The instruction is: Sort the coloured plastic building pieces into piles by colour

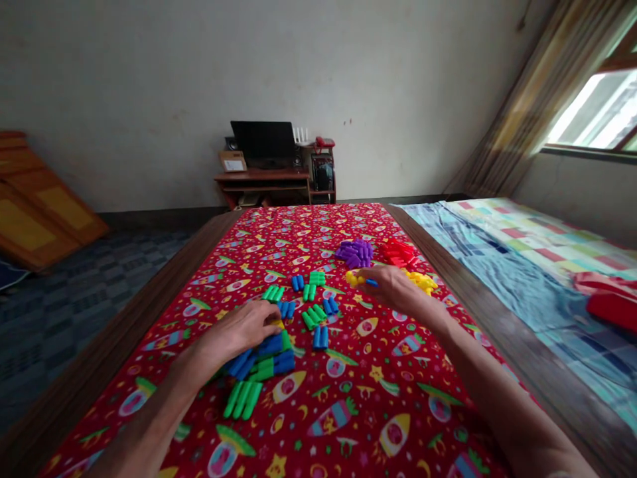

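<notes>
My left hand (243,330) lies palm down on a heap of blue and green plastic blocks (266,358), fingers curled over them. My right hand (391,285) reaches further out, pinching a small blue piece (371,283) next to a yellow block (354,279). Loose green and blue blocks (313,302) are scattered between the two hands. Beyond the right hand sit a purple pile (354,253), a red pile (399,252) and a yellow pile (422,281).
The blocks lie on a red cartoon-print cloth (323,411) over a wooden table (149,292). A bed with a patchwork sheet (522,245) stands on the right. A desk with a monitor (263,143) stands against the far wall.
</notes>
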Demonstrator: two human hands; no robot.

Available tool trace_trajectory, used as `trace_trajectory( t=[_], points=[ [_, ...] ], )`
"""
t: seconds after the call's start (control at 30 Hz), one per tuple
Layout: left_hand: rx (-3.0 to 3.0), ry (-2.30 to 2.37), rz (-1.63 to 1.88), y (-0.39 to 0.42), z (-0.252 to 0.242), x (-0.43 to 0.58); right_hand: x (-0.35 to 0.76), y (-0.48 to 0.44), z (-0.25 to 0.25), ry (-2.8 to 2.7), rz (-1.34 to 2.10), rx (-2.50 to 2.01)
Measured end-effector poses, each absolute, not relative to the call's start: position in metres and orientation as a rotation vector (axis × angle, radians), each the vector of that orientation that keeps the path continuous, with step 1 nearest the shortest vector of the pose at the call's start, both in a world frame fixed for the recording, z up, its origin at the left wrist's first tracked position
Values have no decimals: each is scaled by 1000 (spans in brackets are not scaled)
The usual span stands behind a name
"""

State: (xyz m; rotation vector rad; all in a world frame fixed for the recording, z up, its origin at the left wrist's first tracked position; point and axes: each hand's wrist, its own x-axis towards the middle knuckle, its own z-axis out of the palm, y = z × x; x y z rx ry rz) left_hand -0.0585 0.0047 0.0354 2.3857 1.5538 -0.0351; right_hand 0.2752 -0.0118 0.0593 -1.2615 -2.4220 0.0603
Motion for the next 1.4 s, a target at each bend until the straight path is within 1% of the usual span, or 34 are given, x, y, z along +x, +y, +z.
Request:
trace_trajectory(
  t=[0.1, 0.2, 0.37, 0.47, 0.53, 0.6, 0.73, 0.83, 0.93, 1.03, 1.13, 1.27, 1.4],
  points=[
    [2443, 1568, 5, 7, 16, -57, 330, -2, 82, -2244, 190, -1576],
    [2466, 1554, 44, 9, 7, -52, 367, 0, 93, -2142, 485, -1755],
    [2406, 1573, -17, 8, 26, -41, 385, -12, 88, -2156, 866, -1687],
    [2351, 1557, -2, 10, 34, -38, 388, -24, 75, -2166, 996, -1672],
    [2312, 1533, 55, 14, 32, -39, 392, -30, 64, -2129, 945, -1753],
    [2263, 1514, 152, 17, 29, -41, 397, -34, 54, -2075, 817, -1863],
    [2193, 1461, 449, 19, 28, -43, 402, -39, 40, -1982, 540, -2030],
    [2132, 1394, 668, 17, 33, -39, 404, -42, 32, -1978, 389, -2033],
    [2058, 1306, 832, 13, 35, -31, 404, -46, 29, -2009, 245, -2097],
    [2002, 1212, 932, 7, 32, -21, 396, -52, 37, -1994, 59, -2185],
    [1868, 1150, 974, 0, 28, -10, 371, -61, 52, -2020, 50, -1999],
    [1642, 1142, 1029, -10, 25, 2, 308, -71, 62, -2069, 357, -1499],
    [1603, 1118, 1034, -16, 21, 10, 240, -70, 48, -2130, 571, -1148]
  ],
)
